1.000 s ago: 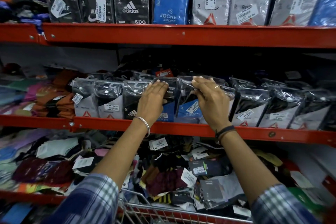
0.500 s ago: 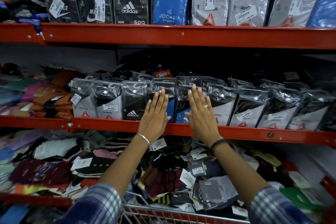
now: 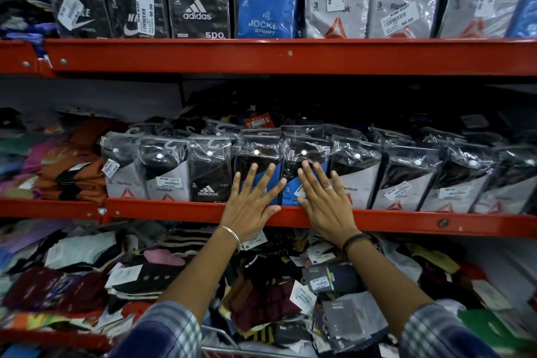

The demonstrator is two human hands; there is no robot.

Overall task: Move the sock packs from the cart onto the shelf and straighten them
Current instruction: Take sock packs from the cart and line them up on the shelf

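Sock packs (image 3: pixel 354 174) – glossy crinkled plastic; shelf (image 3: pixel 406 219) – painted metal.

Head-worn view, close, facing shelf (image 3: pixel 290 57)

Red metal shelving (image 3: pixel 290 57) in tiers, dim recesses behind, pale back wall (image 3: pixel 87 96).

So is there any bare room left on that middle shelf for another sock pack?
Hardly. The front row of sock packs runs edge to edge along the middle shelf, with both hands, left hand and right hand, flat against the blue ones. Folded socks fill the left end. The only open space is the dark gap above the packs.
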